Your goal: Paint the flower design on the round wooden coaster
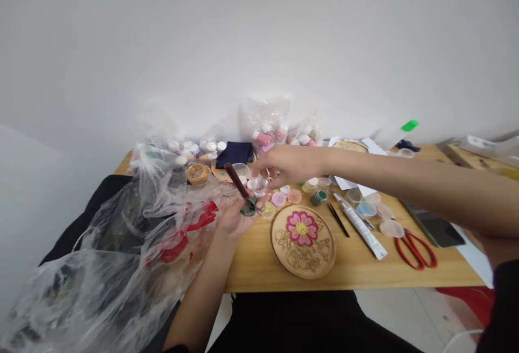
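My left hand [232,219] is wrapped round a small clear cup [248,207] with dark green matter in it. A flat brown stick [235,180] stands tilted in that cup. Just above and to the right, my right hand [288,166] reaches across with curled fingers closed on a small clear plastic cup [259,183]. Below the hands lies a round wooden plate [278,253] with gold outlines and a pink flower [302,228] with a yellow centre. A jar of green powder [319,197] stands beyond the plate, beside black tweezers [338,220].
A big crumpled clear plastic bag [105,277] covers the left side. On the right lie a white tube [363,228], red-handled scissors [416,249] and a phone [436,226]. Several small colour cups, such as a pink one [279,199], crowd the middle. Bagged bottles [265,126] line the wall.
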### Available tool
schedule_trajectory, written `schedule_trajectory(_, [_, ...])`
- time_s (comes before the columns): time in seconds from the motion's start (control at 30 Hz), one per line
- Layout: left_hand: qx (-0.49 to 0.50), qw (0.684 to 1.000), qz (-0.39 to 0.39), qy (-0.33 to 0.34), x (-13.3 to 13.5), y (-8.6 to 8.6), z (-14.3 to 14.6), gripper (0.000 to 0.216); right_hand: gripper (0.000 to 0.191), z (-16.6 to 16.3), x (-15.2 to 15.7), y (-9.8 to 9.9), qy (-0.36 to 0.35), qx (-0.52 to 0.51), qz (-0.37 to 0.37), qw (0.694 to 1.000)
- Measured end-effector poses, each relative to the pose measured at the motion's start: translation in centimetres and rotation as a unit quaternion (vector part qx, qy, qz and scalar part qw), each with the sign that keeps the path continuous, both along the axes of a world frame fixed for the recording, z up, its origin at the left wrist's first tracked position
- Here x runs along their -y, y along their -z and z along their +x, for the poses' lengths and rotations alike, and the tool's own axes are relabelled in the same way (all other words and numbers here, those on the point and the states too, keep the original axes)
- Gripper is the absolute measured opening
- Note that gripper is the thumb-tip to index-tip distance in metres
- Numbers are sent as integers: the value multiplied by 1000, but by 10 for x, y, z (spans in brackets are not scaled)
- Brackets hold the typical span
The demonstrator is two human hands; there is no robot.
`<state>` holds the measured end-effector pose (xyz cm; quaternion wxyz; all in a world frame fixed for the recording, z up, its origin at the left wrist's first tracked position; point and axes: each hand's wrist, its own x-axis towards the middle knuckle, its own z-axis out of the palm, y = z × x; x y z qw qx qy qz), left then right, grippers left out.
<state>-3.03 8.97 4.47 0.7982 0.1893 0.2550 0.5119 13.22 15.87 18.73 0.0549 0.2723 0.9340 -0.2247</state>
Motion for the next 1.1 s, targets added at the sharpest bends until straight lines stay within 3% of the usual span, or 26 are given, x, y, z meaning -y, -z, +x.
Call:
schedule_trajectory(0.3, [25, 1000, 6, 13, -1, 0, 2, 29, 29, 22, -5, -10, 52, -11, 23, 998])
schedule_trajectory(0.53, [26, 999, -12, 16, -3, -1, 2, 20, 32, 76, -11, -14, 165, -24, 59, 984])
schedule_trajectory(0.8, [25, 999, -36, 4, -4, -4, 6, 17, 37, 134, -11, 18, 234, 57, 110, 964])
schedule_trajectory(1.1, [23, 999, -36, 0, -4, -3, 4, 18, 34, 151, -9, 63, 265, 125, 112, 949])
